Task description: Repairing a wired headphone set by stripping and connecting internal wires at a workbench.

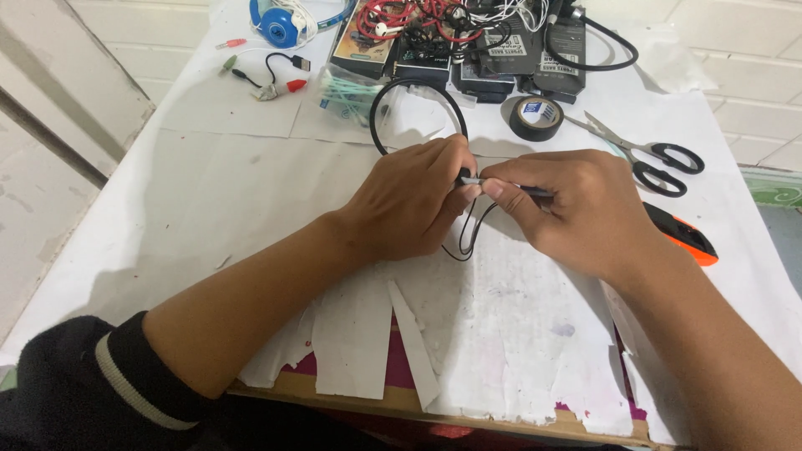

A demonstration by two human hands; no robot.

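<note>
My left hand (418,200) is curled around one end of a thin black neckband earphone with a hoop-shaped band (415,92), the fingers pressed together and the thumb and forefinger pinching the band's tip. My right hand (568,209) meets it there, its fingers drawn close and nipping a thin grey metal tool (501,185) whose point touches the earphone's end right between my two thumbs. I cannot tell exactly what kind of tool it is, since my fingers cover most of it.

The black hoop arches up and away from my left hand, and its thin black cable (468,238) droops in a loop just below my knuckles, lying on the white paper sheet (234,192) that covers the table.

Taking the roll of black insulating tape (535,117) as my landmark: the hoop's top sits just to its left. The black-handled steel scissors (647,154) lie just to its right, blades pointing towards it. Beyond it, at the far edge, stand several dark flat boxes (510,54) heaped with red, white and black wires (418,17). Far to its left lies a blue round headphone cup (278,25). Below and right of it, behind my right hand, an orange and black handle (685,235) sticks out.
</note>
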